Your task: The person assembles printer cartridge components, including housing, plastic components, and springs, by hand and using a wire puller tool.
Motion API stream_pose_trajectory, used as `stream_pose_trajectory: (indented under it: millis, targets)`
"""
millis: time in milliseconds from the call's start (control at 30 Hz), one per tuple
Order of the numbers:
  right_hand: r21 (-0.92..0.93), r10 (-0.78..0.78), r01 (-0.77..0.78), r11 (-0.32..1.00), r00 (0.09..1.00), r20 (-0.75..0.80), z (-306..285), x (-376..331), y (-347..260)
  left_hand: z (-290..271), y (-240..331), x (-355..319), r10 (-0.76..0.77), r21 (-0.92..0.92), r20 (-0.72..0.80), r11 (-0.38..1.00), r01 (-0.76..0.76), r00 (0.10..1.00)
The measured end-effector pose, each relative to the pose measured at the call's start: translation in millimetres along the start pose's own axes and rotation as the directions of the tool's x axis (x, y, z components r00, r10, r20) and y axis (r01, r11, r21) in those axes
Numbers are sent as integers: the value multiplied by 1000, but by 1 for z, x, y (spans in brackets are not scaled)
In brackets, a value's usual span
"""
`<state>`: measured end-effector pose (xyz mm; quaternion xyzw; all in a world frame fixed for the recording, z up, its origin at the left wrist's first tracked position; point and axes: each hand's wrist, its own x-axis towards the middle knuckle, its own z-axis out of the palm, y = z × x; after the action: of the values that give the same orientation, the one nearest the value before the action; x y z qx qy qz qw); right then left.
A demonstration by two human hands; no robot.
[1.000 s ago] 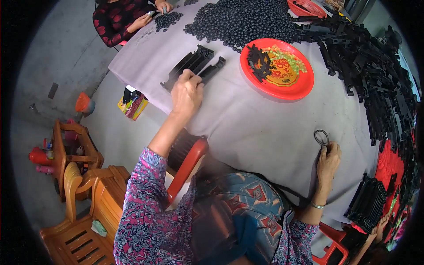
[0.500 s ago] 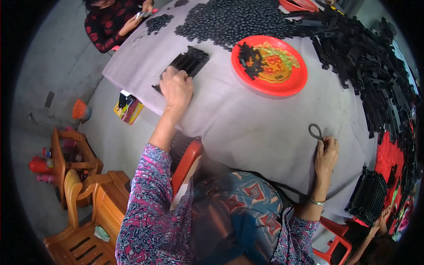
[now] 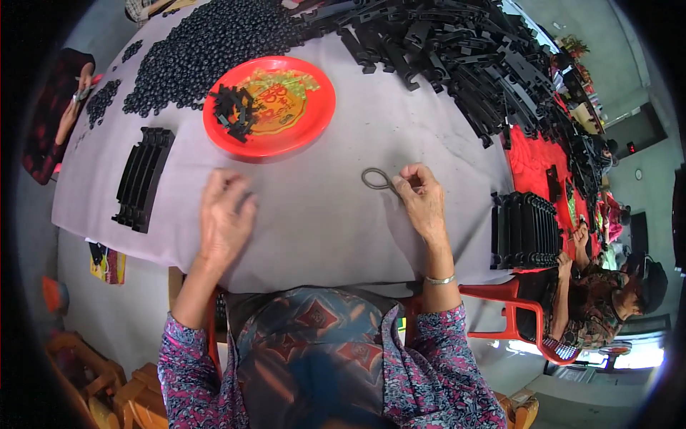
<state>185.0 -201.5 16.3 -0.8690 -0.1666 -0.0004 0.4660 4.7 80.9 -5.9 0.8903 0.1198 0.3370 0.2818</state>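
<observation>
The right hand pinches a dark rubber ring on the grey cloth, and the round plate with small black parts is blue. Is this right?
Not quite: the round plastic plate is red, not blue, as the head view shows. The right hand does pinch the dark rubber ring on the grey cloth.

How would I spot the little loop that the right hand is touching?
Start at the round red plate on the grey tablecloth. Go down and to the right to the right hand. At its fingertips lies a small dark rubber band, a thin loop alone on bare cloth, unlike the chunky black parts.
</observation>
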Motion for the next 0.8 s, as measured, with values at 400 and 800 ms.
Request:
stream_pose_trajectory:
  millis: [400, 800]
  targets:
    - [-256, -105, 22, 966, 944, -313, 2, 211, 50, 31, 17, -9, 16, 7, 183, 1000, -18, 983]
    - [-20, 161, -169, 985, 965, -208, 32, 280, 84, 36, 18, -11, 153, 92, 216, 980, -176, 964]
